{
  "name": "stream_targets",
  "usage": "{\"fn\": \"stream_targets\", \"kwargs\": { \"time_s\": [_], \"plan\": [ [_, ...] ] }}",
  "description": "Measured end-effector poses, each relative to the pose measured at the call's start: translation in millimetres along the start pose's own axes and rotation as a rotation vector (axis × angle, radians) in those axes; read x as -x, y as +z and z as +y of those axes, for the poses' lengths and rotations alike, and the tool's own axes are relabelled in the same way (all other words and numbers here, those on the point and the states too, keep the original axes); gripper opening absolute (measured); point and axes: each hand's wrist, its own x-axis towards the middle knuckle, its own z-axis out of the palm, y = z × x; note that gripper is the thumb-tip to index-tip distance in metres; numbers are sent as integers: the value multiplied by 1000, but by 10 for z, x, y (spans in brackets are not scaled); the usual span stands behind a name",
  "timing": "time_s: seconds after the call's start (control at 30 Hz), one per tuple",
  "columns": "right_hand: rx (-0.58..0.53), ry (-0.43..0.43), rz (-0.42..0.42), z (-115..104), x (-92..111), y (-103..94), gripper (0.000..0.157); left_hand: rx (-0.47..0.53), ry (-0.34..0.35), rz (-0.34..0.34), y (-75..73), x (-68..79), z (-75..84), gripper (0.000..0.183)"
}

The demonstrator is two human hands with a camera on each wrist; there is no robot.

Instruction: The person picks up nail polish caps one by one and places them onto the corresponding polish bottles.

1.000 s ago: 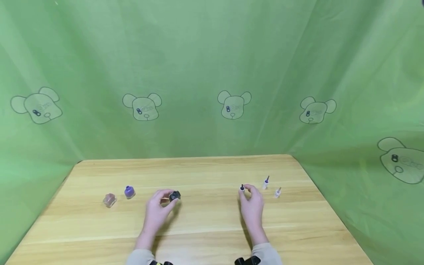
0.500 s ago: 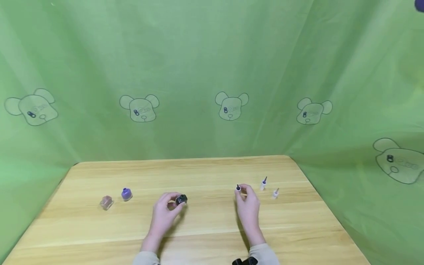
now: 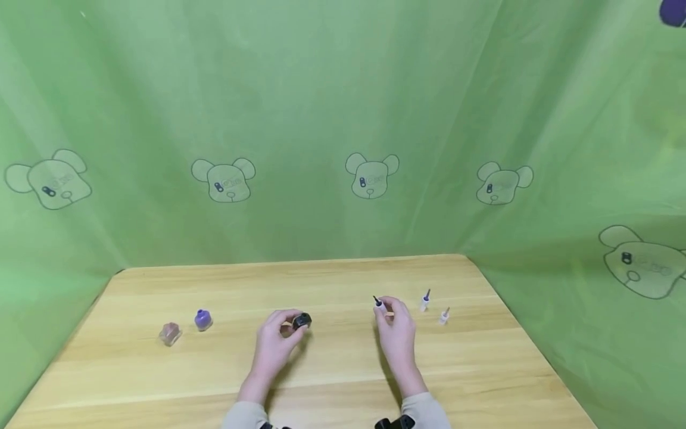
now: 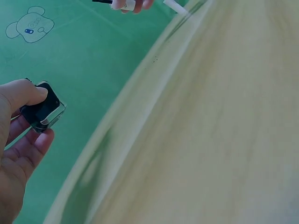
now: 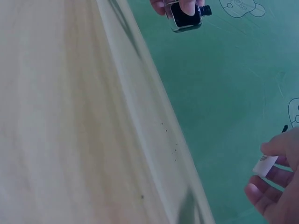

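My left hand [image 3: 274,344] pinches a small glass bottle of black nail polish [image 3: 302,322] between thumb and fingers, raised over the table. In the right wrist view its bare black neck [image 5: 206,10] shows, uncapped. My right hand [image 3: 399,335] pinches a white nail polish cap [image 3: 381,307], with the black brush [image 3: 376,299] pointing up and leftward. A gap separates bottle and brush. Right of that hand, two more white caps stand brush up: one with a purple brush [image 3: 424,304], one with a paler brush [image 3: 443,318].
On the wooden table [image 3: 343,393], left of my left hand, stand an open purple polish bottle [image 3: 203,320] and a pinkish one [image 3: 171,334]. Small dark specks [image 5: 174,151] lie on the tabletop. A green curtain [image 3: 300,107] rises behind the table and along its sides.
My left hand has moved right with the black bottle, closer to my right hand. My right hand has shifted slightly left, and its brush now tilts left. The head view has shifted slightly.
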Motion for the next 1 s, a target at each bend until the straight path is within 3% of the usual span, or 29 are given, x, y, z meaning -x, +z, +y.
{"fn": "stream_targets", "kwargs": {
  "time_s": [0.47,0.83,1.0],
  "plan": [
    [-55,-265,33,-82,-87,27,23,22,-12,21,206,-109,51,31],
    [-69,-409,19,-119,-196,42,26,78,-7,72,343,-167,34,29],
    [-63,-427,-21,-149,-230,14,29,92,-1,92,409,-170,25,29]
  ]
}}
